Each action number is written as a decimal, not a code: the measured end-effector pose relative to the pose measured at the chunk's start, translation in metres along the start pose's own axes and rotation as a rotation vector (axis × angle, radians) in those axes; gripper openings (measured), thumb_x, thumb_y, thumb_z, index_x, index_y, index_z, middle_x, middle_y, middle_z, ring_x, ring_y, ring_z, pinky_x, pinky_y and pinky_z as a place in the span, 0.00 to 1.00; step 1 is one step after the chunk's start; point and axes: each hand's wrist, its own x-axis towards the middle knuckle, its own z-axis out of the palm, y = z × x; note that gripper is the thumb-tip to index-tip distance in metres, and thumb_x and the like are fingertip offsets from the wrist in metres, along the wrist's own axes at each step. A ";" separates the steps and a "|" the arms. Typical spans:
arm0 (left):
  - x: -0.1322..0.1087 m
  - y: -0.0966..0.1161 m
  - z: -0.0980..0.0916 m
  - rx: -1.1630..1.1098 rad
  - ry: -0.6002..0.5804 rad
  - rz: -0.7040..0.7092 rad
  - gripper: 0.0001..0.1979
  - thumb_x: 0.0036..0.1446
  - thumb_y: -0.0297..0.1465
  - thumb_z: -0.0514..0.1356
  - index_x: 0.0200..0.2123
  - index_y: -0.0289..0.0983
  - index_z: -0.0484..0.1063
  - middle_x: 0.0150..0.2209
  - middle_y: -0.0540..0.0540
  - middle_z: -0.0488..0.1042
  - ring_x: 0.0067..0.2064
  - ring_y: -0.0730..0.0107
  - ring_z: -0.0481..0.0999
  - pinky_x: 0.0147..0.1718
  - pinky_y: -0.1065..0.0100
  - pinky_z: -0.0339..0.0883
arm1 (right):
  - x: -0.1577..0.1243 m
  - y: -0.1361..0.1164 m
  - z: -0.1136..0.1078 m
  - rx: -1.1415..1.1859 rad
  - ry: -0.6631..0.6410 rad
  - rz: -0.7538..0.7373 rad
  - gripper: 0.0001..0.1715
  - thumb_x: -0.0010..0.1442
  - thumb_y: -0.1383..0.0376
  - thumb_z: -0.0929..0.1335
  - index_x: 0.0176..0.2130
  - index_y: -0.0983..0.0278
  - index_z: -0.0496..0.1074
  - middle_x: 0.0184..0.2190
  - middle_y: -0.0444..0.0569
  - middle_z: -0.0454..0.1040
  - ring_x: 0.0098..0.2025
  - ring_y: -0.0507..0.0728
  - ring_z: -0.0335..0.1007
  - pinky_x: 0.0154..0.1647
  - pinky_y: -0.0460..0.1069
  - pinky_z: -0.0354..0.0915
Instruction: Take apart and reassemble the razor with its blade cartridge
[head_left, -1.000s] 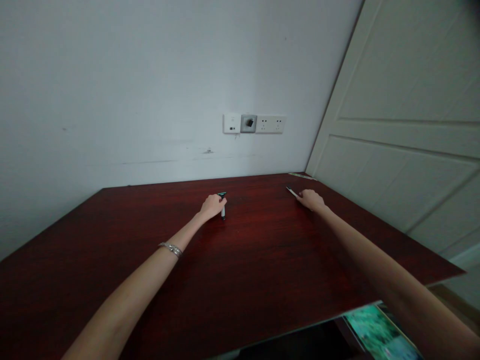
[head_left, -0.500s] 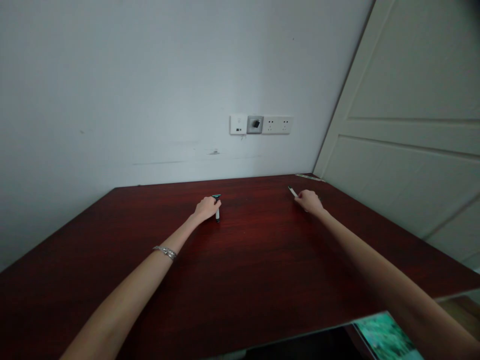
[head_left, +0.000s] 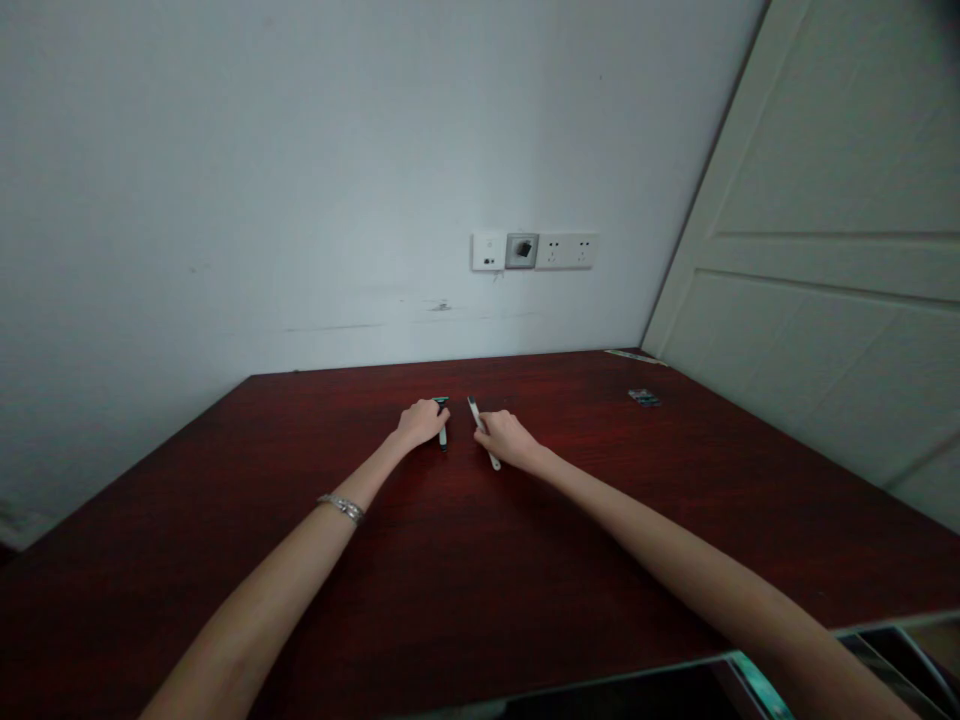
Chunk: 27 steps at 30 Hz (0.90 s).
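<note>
One red-brown tabletop (head_left: 510,580) against pale wall (head_left: 337,180), left hand (head_left: 420,424) around T-shaped tool (head_left: 443,438), right hand (head_left: 511,440) around white stick (head_left: 475,411)

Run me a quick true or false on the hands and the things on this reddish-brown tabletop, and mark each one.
1. The left hand holds a T-shaped tool. True.
2. The right hand is empty. False: it holds a slim white tool with a dark tip.
3. The bracelet is on the right arm. False: it is on the left.
4. A small cluster of pieces lies to the right of both hands. True.
</note>
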 end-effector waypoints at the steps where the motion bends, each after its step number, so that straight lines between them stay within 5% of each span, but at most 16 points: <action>1: -0.001 0.000 0.000 0.004 -0.001 -0.007 0.22 0.59 0.41 0.45 0.38 0.35 0.75 0.42 0.37 0.76 0.44 0.57 0.75 0.39 0.66 0.68 | 0.001 -0.007 0.002 0.001 -0.012 -0.009 0.13 0.59 0.64 0.61 0.36 0.69 0.72 0.35 0.59 0.75 0.40 0.60 0.73 0.37 0.46 0.60; 7: -0.004 -0.001 0.000 0.022 -0.024 -0.024 0.21 0.59 0.41 0.46 0.40 0.36 0.74 0.44 0.37 0.75 0.45 0.58 0.75 0.41 0.65 0.67 | 0.009 -0.026 0.008 -0.001 -0.072 0.004 0.15 0.59 0.65 0.60 0.37 0.69 0.72 0.38 0.61 0.75 0.41 0.62 0.73 0.37 0.47 0.62; 27: -0.001 0.001 0.002 0.054 -0.068 -0.032 0.20 0.57 0.42 0.49 0.42 0.37 0.73 0.45 0.37 0.74 0.47 0.54 0.74 0.41 0.61 0.67 | 0.010 -0.027 0.014 -0.053 -0.069 0.000 0.19 0.61 0.61 0.58 0.40 0.69 0.71 0.39 0.61 0.75 0.41 0.63 0.73 0.39 0.51 0.65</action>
